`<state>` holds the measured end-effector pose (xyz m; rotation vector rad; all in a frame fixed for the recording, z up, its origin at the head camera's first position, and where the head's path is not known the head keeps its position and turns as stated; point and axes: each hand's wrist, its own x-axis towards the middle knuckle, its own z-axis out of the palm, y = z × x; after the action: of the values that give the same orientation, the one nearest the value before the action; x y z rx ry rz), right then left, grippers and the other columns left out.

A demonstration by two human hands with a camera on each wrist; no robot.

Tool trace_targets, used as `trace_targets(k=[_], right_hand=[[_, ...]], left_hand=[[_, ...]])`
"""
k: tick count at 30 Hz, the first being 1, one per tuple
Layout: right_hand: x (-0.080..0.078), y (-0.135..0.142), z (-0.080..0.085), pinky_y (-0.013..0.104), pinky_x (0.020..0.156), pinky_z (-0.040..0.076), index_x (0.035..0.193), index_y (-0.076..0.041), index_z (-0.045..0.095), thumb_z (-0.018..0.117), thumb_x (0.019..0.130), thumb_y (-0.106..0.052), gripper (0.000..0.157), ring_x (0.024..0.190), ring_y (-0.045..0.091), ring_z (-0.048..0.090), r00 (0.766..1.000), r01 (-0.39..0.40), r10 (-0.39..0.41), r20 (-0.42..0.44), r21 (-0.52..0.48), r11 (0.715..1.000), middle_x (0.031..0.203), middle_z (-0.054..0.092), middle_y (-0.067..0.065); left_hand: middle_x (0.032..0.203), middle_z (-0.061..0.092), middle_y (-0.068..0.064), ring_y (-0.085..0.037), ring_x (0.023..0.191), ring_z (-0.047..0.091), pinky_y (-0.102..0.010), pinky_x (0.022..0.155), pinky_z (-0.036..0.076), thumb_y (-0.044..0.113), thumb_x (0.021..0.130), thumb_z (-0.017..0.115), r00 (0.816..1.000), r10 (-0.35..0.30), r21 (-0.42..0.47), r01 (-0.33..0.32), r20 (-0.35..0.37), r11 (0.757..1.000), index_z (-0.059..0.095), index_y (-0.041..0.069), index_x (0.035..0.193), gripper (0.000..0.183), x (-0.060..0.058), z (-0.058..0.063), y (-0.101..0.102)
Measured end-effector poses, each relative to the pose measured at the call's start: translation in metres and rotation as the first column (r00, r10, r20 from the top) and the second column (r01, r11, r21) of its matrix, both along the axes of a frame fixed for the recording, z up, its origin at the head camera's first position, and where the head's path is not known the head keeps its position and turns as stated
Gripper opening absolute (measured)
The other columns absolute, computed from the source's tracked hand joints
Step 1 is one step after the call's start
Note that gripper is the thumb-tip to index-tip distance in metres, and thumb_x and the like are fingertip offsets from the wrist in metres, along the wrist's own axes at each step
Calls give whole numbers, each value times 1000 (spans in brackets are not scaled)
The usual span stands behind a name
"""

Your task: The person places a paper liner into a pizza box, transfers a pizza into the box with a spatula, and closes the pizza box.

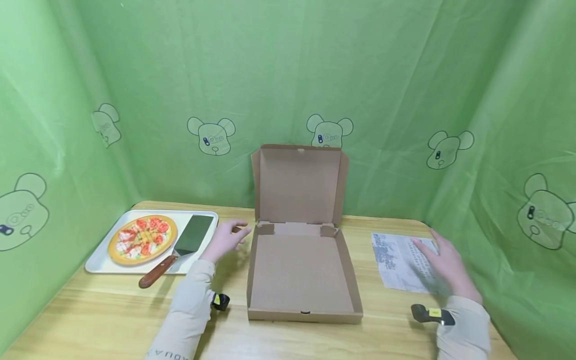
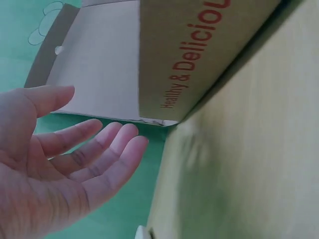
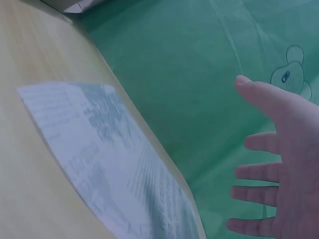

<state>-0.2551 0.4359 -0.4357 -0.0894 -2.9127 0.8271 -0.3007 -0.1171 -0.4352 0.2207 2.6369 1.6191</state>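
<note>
An opened cardboard pizza box (image 1: 301, 272) stands mid-table, its lid (image 1: 300, 185) raised at the back. My left hand (image 1: 227, 237) hovers beside the box's left side, fingers loosely bent and holding nothing; in the left wrist view the left hand (image 2: 75, 164) is apart from the box wall (image 2: 199, 55), which bears red lettering. Over the right part of a printed paper sheet (image 1: 400, 262) is my right hand (image 1: 450, 262). The right wrist view shows that hand (image 3: 294, 174) with spread fingers, above the sheet (image 3: 109, 159) and not gripping it.
At the left, a white tray (image 1: 96, 260) carries a pizza (image 1: 143, 240) and a pizza server (image 1: 193, 235) whose wooden handle (image 1: 157, 271) overhangs the tray's front rim. Green curtains (image 1: 279, 75) with bear outlines enclose the wooden table (image 1: 310, 342) on three sides.
</note>
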Motion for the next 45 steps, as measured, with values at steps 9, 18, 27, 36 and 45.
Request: trace_targets(k=[9,18,27,36,45], right_hand=[[2,13,-6,82,102,16,152,6,3,36,100,-57,87,133,66,13,999,34,-33,33,-18,999,151,9,42],[6,19,-17,78,103,21,147,14,14,27,102,-54,82,129,66,20,994,95,-95,57,1,995,144,18,47],[7,23,-27,76,101,28,144,17,22,48,98,-48,84,121,67,28,984,149,-157,89,91,985,137,25,50],[6,23,-30,76,97,30,148,9,21,64,87,-43,91,122,67,25,930,291,-302,209,83,953,140,22,47],[7,19,-30,78,102,24,150,8,13,70,84,-38,99,126,69,15,896,376,-356,266,-26,926,140,11,51]], left_hand=[[118,61,-27,-30,90,69,-38,72,64,23,96,58,966,-59,163,17,253,986,47,-3,136,49,-1,-13,2],[108,63,-20,-20,78,66,-38,70,65,23,95,61,906,-182,240,93,383,966,41,-6,138,56,-2,-25,5],[104,66,-21,-18,76,66,-37,72,65,12,92,60,885,-212,279,99,414,955,31,-9,143,62,-3,-31,3],[99,65,-15,-18,74,65,-37,71,64,8,92,60,889,-182,309,49,420,950,36,-8,140,56,-3,-30,4],[102,66,-16,-18,76,67,-38,72,65,9,92,61,908,-142,337,0,395,942,42,-7,136,51,-6,-36,5]])
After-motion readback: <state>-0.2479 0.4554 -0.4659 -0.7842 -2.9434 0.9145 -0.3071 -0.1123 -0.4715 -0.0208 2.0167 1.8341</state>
